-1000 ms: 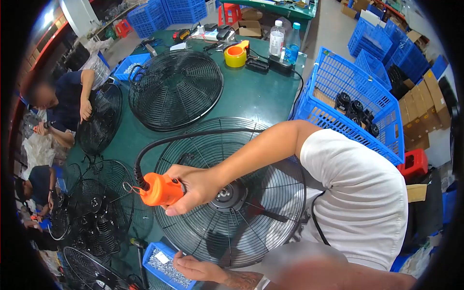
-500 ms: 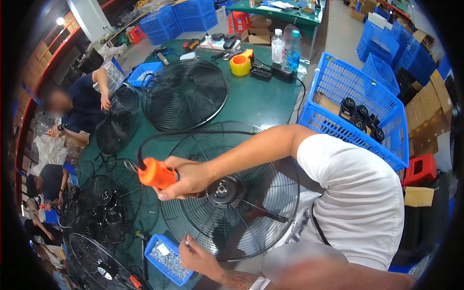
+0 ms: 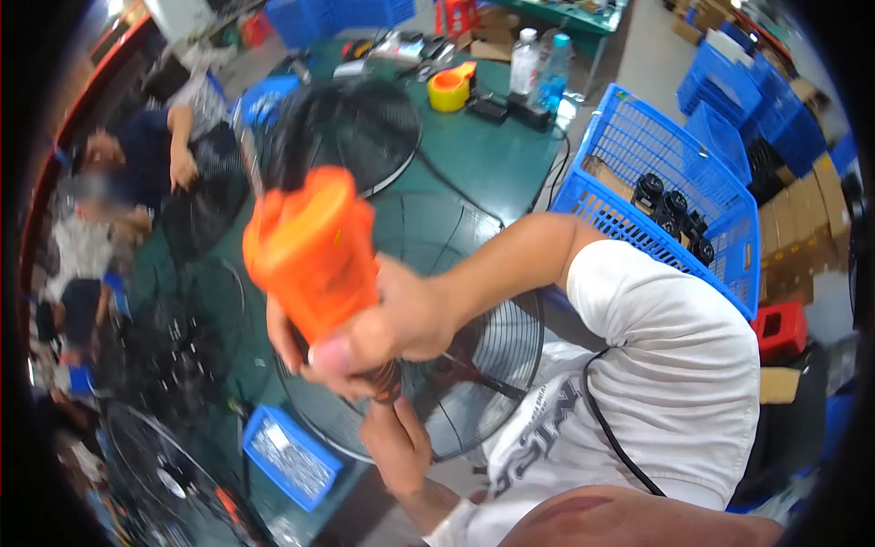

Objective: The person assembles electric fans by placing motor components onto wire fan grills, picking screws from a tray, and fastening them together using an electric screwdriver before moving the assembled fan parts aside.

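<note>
My right hand is wrapped round an orange electric screwdriver, whose cord end points up and whose lower end points down. Close under that lower end is my left hand, its fingers pinched together; whatever they hold is hidden. Below both hands lies a round black wire fan guard on the green table, its centre covered by my right hand and forearm. A blue tub of small shiny screws sits beside the guard, to the left of my left hand.
Another fan guard and yellow tape lie further along the table. Bottles stand near its edge. A blue crate holds black motor-like parts. Co-workers are at the left, by more fan parts.
The screwdriver has come up closer to the camera, blurred by motion. My left hand has moved from beside the screw tub up and right to the screwdriver's lower end. The view has shifted slightly.
</note>
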Motion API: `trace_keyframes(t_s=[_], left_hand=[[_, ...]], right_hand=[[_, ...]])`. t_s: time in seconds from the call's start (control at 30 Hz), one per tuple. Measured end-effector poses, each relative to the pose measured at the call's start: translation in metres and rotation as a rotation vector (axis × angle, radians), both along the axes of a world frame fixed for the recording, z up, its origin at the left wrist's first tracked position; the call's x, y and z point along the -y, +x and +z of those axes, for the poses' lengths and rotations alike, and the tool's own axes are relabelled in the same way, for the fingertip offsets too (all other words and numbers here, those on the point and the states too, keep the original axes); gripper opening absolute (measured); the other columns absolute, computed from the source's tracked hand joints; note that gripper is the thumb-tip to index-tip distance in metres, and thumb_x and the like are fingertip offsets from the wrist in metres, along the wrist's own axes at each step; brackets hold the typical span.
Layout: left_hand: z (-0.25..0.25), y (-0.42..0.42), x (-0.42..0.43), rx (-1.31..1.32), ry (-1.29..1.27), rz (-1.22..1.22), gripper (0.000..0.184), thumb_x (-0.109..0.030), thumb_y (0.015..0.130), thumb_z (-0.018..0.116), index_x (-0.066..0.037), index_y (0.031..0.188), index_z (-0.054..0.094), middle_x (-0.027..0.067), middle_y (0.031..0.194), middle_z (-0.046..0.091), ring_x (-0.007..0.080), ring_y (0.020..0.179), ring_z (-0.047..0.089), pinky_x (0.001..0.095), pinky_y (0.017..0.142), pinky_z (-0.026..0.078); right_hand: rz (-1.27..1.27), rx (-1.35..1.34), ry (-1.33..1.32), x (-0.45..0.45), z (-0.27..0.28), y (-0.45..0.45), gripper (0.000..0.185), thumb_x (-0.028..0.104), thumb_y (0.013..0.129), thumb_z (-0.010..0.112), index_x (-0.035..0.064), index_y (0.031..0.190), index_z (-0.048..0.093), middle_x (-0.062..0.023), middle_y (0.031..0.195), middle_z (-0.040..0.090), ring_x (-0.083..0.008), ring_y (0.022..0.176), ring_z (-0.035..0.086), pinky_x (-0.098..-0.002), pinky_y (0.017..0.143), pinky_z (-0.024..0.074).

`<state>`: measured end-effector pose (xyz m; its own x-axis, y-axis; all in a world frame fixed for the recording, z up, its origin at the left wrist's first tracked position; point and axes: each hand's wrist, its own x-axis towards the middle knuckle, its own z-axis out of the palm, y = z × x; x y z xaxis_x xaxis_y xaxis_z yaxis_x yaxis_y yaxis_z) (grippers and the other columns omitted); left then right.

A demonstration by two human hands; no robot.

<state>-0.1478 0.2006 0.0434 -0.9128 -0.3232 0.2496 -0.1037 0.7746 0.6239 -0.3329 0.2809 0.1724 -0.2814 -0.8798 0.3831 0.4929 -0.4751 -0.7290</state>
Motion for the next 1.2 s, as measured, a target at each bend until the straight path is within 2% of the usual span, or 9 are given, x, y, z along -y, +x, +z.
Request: trace_keyframes(t_s=[0.07, 0.1, 0.13, 0.2, 0.23, 0.3, 0.9, 1.03, 1.2], left_hand=[[0.004, -0.003, -0.006, -0.005, 0.142, 0.012, 0.019, -0.003, 0.096, 0.054, 0.001, 0.113, 0.061, 0.0252, 0.078, 0.062, 0.0472, 0.069, 0.06, 0.0518, 0.059, 0.045], [-0.004, -0.002, -0.002, -0.016, 0.14, -0.023, 0.021, -0.001, 0.093, 0.057, 0.004, 0.113, 0.059, 0.0265, 0.081, 0.063, 0.0482, 0.071, 0.061, 0.0526, 0.06, 0.046], [-0.006, -0.002, -0.004, -0.055, 0.12, -0.009, 0.022, 0.0, 0.091, 0.058, 0.005, 0.112, 0.057, 0.0271, 0.082, 0.062, 0.0486, 0.072, 0.061, 0.0533, 0.06, 0.046], [-0.003, -0.004, -0.003, -0.035, 0.118, -0.04, 0.014, -0.002, 0.091, 0.062, 0.002, 0.099, 0.053, 0.0253, 0.077, 0.059, 0.0481, 0.07, 0.059, 0.0531, 0.058, 0.045], [-0.002, -0.005, -0.004, -0.047, 0.166, -0.04, 0.012, -0.004, 0.093, 0.063, 0.001, 0.096, 0.052, 0.0238, 0.077, 0.059, 0.047, 0.07, 0.059, 0.0517, 0.057, 0.045], [-0.001, -0.007, -0.005, -0.082, 0.216, -0.048, 0.009, -0.004, 0.095, 0.061, 0.0, 0.097, 0.053, 0.0208, 0.076, 0.06, 0.0436, 0.068, 0.061, 0.0495, 0.057, 0.046], [-0.012, -0.002, -0.007, -0.184, 0.26, 0.089, 0.023, -0.01, 0.093, 0.073, -0.004, 0.111, 0.062, 0.0125, 0.069, 0.059, 0.029, 0.055, 0.059, 0.0397, 0.052, 0.046], [-0.022, 0.015, 0.02, -0.257, 0.52, 0.398, 0.026, 0.003, 0.094, 0.063, -0.002, 0.12, 0.063, -0.004, 0.071, 0.046, 0.0038, 0.06, 0.041, 0.0214, 0.054, 0.031], [-0.028, 0.021, 0.03, -0.318, 0.684, 0.409, 0.032, 0.007, 0.097, 0.041, 0.005, 0.123, 0.061, 0.0038, 0.092, 0.055, 0.0062, 0.069, 0.048, 0.0189, 0.062, 0.044]], right_hand=[[-0.001, 0.001, -0.068, 0.002, -0.002, -0.002, 0.027, 0.023, 0.086, 0.075, 0.0014, 0.095, 0.062, -0.0064, 0.068, 0.061, -0.0138, 0.05, 0.059, -0.0298, 0.047, 0.0459], [0.042, -0.08, -0.047, -0.002, -0.007, -0.01, 0.046, 0.033, 0.088, 0.075, -0.0043, 0.107, 0.055, -0.013, 0.078, 0.063, -0.0157, 0.056, 0.062, -0.0292, 0.051, 0.0526], [0.01, -0.096, -0.102, 0.002, -0.005, -0.009, 0.029, 0.022, 0.09, 0.073, -0.0017, 0.1, 0.061, -0.0084, 0.067, 0.062, -0.0157, 0.048, 0.059, -0.03, 0.047, 0.0464], [0.005, -0.254, -0.155, 0.0, -0.005, -0.015, 0.04, 0.036, 0.097, 0.063, -0.003, 0.105, 0.058, -0.01, 0.071, 0.061, -0.0146, 0.052, 0.06, -0.0296, 0.051, 0.0494], [0.092, -0.285, 0.014, -0.002, -0.005, -0.025, 0.069, 0.063, 0.087, 0.068, 0.0021, 0.117, 0.056, -0.0123, 0.08, 0.064, -0.0195, 0.062, 0.066, -0.0321, 0.056, 0.0583], [0.285, -0.053, -0.306, 0.017, -0.021, -0.033, 0.044, 0.032, 0.094, 0.069, -0.0032, 0.116, 0.054, -0.0173, 0.086, 0.063, -0.0252, 0.069, 0.067, -0.0356, 0.064, 0.0574], [0.154, -0.378, -0.204, 0.012, -0.033, -0.042, 0.051, 0.04, 0.094, 0.073, -0.0015, 0.116, 0.054, -0.0199, 0.083, 0.062, -0.0284, 0.069, 0.066, -0.0385, 0.065, 0.0554], [0.103, -0.434, -0.191, 0.018, -0.047, -0.043, 0.052, 0.041, 0.093, 0.074, -0.0014, 0.116, 0.054, -0.0194, 0.082, 0.062, -0.028, 0.068, 0.065, -0.0381, 0.065, 0.055], [0.03, -0.29, -0.016, 0.025, -0.073, -0.035, 0.063, 0.052, 0.087, 0.079, -0.0004, 0.11, 0.053, -0.0166, 0.082, 0.061, -0.0254, 0.068, 0.064, -0.0366, 0.065, 0.0546]])
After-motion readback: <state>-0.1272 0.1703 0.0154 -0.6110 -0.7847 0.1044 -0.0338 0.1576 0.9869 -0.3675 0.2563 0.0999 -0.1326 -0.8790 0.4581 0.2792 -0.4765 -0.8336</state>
